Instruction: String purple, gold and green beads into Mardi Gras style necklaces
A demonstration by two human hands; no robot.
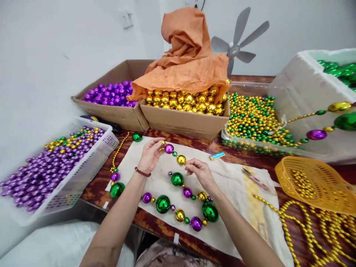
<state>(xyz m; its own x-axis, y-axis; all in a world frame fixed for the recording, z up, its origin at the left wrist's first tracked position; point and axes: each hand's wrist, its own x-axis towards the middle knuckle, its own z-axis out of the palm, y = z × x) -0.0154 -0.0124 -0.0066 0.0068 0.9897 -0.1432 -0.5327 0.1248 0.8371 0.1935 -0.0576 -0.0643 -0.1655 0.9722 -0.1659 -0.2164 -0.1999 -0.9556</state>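
Gently, I hold the bead strand (174,154) straight, left hand's (151,152) fingers pinching its far end, right hand's (198,170) pinching beside the gold bead (181,160); light tension suits.

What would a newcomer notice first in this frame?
Probably the crumpled orange cloth at the back, partly draped over shiny gold balls in a brown cardboard box. Next, likely the glossy purple beads heaped in the white plastic basket at left. Centre, the left hand and right hand pinch a purple, green and gold bead strand over a pale cloth.
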